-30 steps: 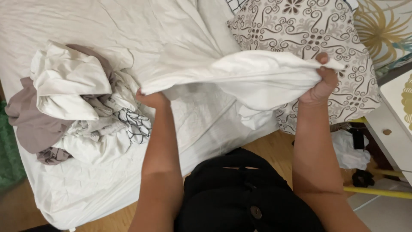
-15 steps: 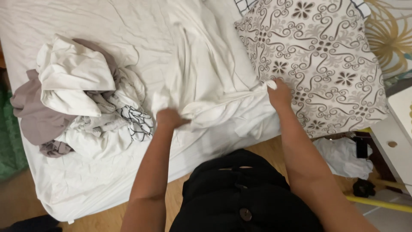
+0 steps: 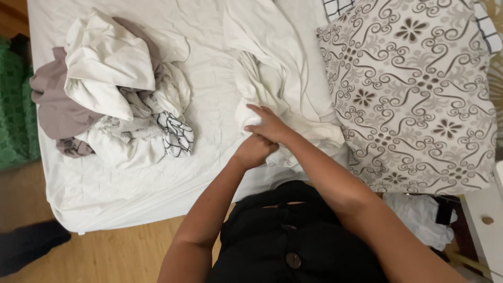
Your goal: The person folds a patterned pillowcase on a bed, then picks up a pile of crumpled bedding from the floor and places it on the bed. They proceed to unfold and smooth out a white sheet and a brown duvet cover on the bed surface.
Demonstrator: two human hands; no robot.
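My left hand (image 3: 255,151) is fisted on the white sheet (image 3: 272,89) bunched at the frame's centre; my right hand (image 3: 268,126) lies over it, fingers mostly straight, touching cloth. Laundry pile (image 3: 115,89) upper left, patterned pillow (image 3: 408,89) upper right.

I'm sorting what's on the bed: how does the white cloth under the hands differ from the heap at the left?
The white cloth is one plain piece, spread fairly flat; the heap is several crumpled pieces, white, taupe and one black-lined. Both hands, left hand and right hand, touch the cloth; the heap lies untouched. Both rest on the white bed sheet.
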